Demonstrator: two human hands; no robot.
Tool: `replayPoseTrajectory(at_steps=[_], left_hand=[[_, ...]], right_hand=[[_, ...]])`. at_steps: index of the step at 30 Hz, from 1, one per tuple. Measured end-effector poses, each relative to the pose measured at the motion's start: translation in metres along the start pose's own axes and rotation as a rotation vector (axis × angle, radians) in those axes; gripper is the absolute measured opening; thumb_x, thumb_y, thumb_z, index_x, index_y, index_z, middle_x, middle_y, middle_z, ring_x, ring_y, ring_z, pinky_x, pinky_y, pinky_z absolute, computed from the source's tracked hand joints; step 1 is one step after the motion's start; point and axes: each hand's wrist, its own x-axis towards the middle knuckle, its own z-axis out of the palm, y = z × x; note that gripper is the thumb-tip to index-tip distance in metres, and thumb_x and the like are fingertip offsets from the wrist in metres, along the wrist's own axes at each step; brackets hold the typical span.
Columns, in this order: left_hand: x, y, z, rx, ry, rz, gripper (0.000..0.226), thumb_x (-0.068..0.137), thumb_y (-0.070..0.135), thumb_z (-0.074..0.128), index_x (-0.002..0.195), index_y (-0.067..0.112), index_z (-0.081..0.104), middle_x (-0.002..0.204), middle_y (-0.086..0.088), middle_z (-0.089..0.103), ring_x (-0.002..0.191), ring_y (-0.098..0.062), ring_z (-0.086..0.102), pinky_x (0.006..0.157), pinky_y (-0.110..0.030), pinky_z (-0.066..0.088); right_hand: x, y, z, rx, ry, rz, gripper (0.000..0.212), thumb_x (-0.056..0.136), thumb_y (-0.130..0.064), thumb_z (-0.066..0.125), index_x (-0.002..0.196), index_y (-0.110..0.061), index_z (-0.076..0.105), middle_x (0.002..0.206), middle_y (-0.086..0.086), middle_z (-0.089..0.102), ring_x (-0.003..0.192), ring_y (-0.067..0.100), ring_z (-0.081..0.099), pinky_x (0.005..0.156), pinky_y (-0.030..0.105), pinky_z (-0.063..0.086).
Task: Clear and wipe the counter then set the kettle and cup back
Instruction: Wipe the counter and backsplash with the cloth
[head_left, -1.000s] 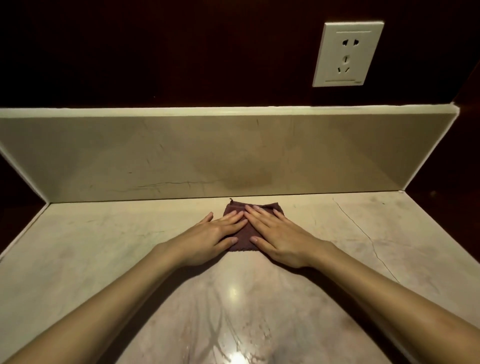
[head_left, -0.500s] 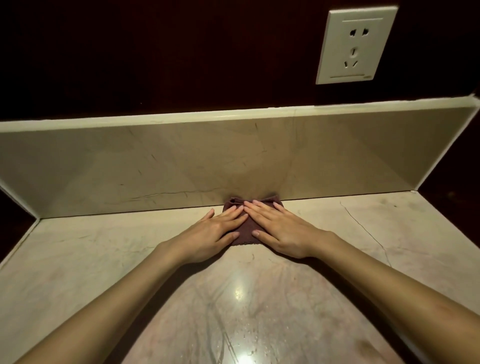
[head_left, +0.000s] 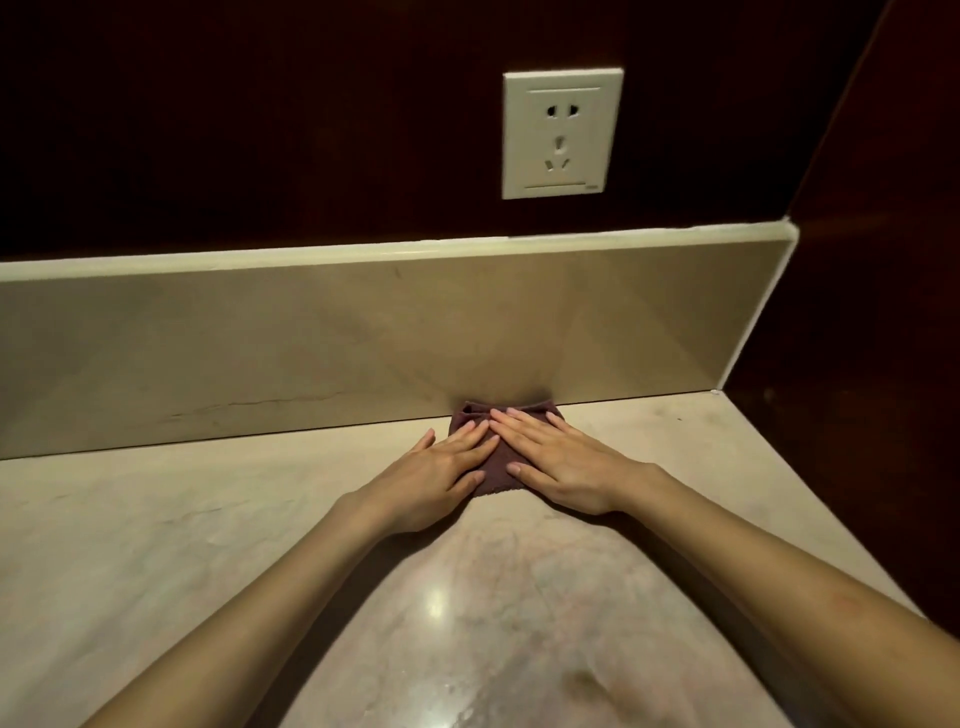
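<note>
Counter (head_left: 156, 545) wiping is where you are: your left hand (head_left: 436, 480) and right hand (head_left: 563, 467) lie flat, fingers straight and side by side, pressing the folded maroon cloth (head_left: 496, 462). A second ago the cloth sat short of the backsplash (head_left: 260, 353); now its far edge touches it, below the wall socket (head_left: 562, 134). That stroke looks finished, and neither kettle nor cup is in view.

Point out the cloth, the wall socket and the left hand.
cloth (head_left: 497, 464), head view, bare patch between the two hands.
wall socket (head_left: 562, 133), head view, middle of the white faceplate.
left hand (head_left: 434, 475), head view, back of the hand.
</note>
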Motion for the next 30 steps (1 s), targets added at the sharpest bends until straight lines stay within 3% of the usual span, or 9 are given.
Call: replayPoseTrajectory(at_steps=[14,22,27,30], left_hand=[[0.108,0.094,0.012,0.039,-0.020,0.146,0.052,0.104,0.029,0.026,0.153,0.022,0.009,0.161,0.000,0.000,0.147,-0.011,-0.001,0.118,-0.041,0.005],[0.152,0.142,0.013,0.063,-0.045,0.202,0.052,0.104,0.027,0.026,0.153,0.018,0.012,0.161,-0.002,0.001,0.148,-0.013,0.001,0.117,-0.042,0.006],[0.165,0.152,0.010,0.121,-0.056,0.215,0.052,0.104,0.027,0.026,0.153,0.016,0.012,0.161,-0.003,0.003,0.148,-0.015,0.003,0.115,-0.040,0.011],[0.166,0.149,0.011,0.101,-0.057,0.218,0.053,0.104,0.029,0.027,0.153,0.016,0.011,0.161,-0.002,0.003,0.148,-0.014,0.004,0.116,-0.041,0.010]], right_hand=[[-0.082,0.098,-0.013,0.026,-0.009,0.219,0.058,0.103,-0.041,0.023,0.153,-0.024,0.000,0.160,-0.012,-0.006,0.145,0.002,-0.008,0.120,0.034,0.000],[-0.107,0.121,-0.030,-0.076,-0.113,0.460,0.058,0.103,-0.036,0.021,0.153,-0.014,0.000,0.161,0.000,-0.007,0.147,0.012,-0.007,0.118,0.037,-0.005],[-0.102,0.122,-0.039,0.033,-0.123,0.536,0.055,0.104,-0.026,0.020,0.152,-0.006,0.003,0.161,0.009,-0.006,0.148,0.018,-0.004,0.118,0.035,0.000],[-0.104,0.122,-0.034,0.102,-0.078,0.528,0.055,0.105,-0.031,0.018,0.153,-0.009,0.002,0.161,0.007,-0.007,0.148,0.016,-0.006,0.118,0.033,-0.002]])
